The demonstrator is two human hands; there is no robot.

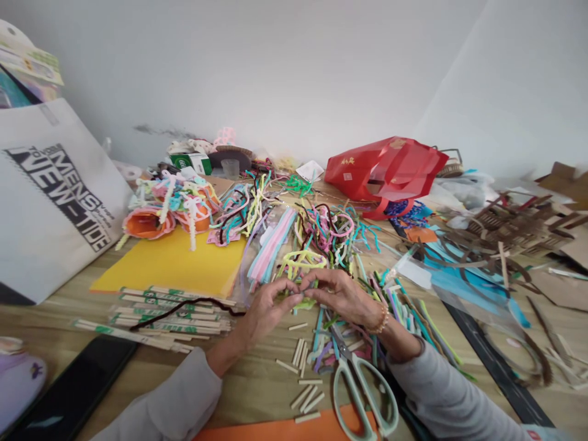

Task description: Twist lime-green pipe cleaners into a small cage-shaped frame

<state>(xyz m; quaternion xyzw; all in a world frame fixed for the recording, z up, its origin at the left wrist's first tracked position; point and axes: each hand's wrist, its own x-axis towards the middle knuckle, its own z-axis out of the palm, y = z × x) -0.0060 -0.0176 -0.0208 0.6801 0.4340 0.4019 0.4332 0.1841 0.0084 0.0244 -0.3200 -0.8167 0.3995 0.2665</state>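
Yellow-green pipe cleaners sit around the middle of the frame in the head view, right by the person's fingertips. Left hand and right hand meet there, thumbs and index fingers curled in toward each other around some tiny greyish bit; too small to say what it is or whether either hand really has it pinched. Beaded bracelet on the right wrist. Just below center you've got short cut sticks, with pale-green-handled scissors to their right, partly over an orange sheet at the bottom edge. Left of center, a dark brown pipe cleaner lies across wrapped sticks, below yellow sheets. Red bag is upper right.
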